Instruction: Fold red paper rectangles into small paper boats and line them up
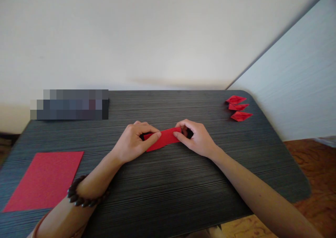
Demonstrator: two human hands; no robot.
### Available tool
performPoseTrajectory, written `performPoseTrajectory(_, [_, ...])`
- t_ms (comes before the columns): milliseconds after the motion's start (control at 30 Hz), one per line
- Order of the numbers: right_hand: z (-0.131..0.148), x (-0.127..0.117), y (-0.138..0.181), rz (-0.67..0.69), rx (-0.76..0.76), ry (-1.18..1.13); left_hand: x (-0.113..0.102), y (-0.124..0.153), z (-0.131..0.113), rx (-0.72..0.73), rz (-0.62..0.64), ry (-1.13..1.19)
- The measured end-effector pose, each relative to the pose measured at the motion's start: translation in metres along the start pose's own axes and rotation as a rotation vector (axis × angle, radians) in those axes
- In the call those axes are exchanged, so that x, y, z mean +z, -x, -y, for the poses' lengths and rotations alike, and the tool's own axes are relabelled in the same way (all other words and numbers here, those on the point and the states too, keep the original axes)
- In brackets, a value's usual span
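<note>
- Pinching a red strip at both ends, the person is working over the middle of a dark, fine-lined table; whether the strip's lower edge is touching it, I cannot tell.
- The left hand is gripping the strip's left end, thumb lying on the near face and forefinger curving over the upper edge; these fingertips are pressing together narrowly on the strip.
- The right hand is holding the other end in a similar pinch, thumb in front, the other fingers bending behind and partly hiding.
- Judging by shape, the strip is standing partway along: it is forming a long, narrow band, not yet taking the pointed shape seen at the far right.
- There, three folded red pieces are lying close together near the table's corner, apparently counting as done.
- A flat red sheet is resting at the left, showing no folds and seemingly waiting unstarted; whether it is one sheet or a stack, I cannot tell.
- A pixelated object is occupying the far left, its nature hiding behind the blur.
</note>
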State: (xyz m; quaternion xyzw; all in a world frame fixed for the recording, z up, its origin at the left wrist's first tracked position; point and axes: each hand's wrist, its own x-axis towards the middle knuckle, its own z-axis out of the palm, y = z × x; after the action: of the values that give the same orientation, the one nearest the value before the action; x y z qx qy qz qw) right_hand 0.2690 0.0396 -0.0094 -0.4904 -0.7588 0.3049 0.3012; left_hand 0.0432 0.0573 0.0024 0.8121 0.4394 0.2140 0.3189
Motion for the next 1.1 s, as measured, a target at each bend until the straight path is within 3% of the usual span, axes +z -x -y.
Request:
performPoseTrajectory(133, [0.0, 0.006, -0.001, -0.084, 0.092, 0.019, 0.008, 0.001, 0.003, 0.196, -0.08, -0.218])
performPoseTrajectory(267, [-0.001, 0.01, -0.001, -0.163, 0.07, 0.156, 0.011, 0.002, 0.008, 0.282, -0.038, -0.332])
performPoseTrajectory(633, [-0.003, 0.012, 0.017, -0.055, -0.218, 0.433, 0.014, 0.005, 0.004, 0.289, -0.041, -0.416])
performPoseTrajectory(900, [-0.01, 0.007, 0.033, -0.083, -0.312, 0.454, 0.019, 0.009, -0.005, 0.287, -0.005, -0.383])
performPoseTrajectory(1100, [-0.004, 0.005, 0.026, 0.033, -0.324, 0.446, 0.015, 0.008, 0.003, 0.253, -0.022, -0.381])
